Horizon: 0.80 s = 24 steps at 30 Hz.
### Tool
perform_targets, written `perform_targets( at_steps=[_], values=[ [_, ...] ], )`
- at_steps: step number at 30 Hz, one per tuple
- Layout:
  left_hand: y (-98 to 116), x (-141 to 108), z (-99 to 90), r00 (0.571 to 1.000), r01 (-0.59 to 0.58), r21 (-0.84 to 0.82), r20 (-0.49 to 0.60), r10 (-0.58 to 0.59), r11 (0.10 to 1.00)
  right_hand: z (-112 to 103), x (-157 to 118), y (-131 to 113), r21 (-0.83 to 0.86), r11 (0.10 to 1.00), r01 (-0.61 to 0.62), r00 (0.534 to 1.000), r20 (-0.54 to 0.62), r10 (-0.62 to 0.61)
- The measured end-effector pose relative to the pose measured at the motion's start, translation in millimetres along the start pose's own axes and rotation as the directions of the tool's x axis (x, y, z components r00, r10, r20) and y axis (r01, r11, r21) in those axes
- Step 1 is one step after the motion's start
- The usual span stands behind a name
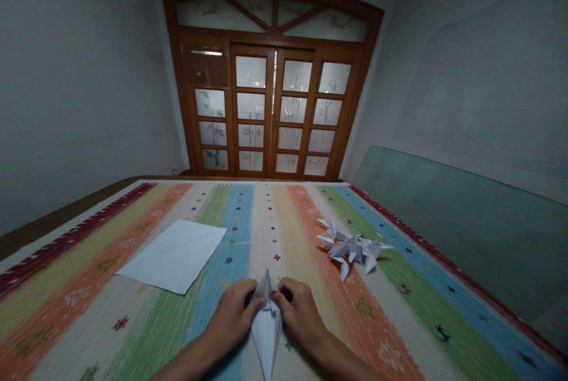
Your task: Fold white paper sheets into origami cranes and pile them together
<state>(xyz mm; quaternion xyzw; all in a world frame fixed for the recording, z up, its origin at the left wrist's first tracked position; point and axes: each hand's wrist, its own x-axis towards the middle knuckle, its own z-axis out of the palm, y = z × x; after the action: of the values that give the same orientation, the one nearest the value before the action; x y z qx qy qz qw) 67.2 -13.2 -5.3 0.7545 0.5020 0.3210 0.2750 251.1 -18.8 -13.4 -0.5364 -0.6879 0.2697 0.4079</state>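
Observation:
A narrow folded piece of white paper (267, 333), pointed at both ends, lies on the striped cloth at the bottom middle. My left hand (235, 310) pinches its left edge near the upper part, thumb on top. From the right, my right hand (300, 312) grips the same upper part between thumb and curled fingers. Several folded white paper figures (352, 246) sit in a pile to the right, beyond my right hand. Flat white paper sheets (175, 255) lie to the left, beyond my left hand.
A striped, patterned cloth (222, 203) covers the table. Along the right side stands a pale green padded backrest (444, 209). Wooden doors with glass panes (275, 109) are beyond the far table edge.

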Motion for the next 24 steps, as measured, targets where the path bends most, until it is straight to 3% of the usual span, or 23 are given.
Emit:
perform_targets(
  at_steps=[24],
  values=[
    [15, 1, 2.2, 0.998, -0.058, -0.167, -0.048, 0.05, 0.984, 0, -4, -5, -0.057, 0.992, 0.115, 0.993, 0.024, -0.113]
  ],
)
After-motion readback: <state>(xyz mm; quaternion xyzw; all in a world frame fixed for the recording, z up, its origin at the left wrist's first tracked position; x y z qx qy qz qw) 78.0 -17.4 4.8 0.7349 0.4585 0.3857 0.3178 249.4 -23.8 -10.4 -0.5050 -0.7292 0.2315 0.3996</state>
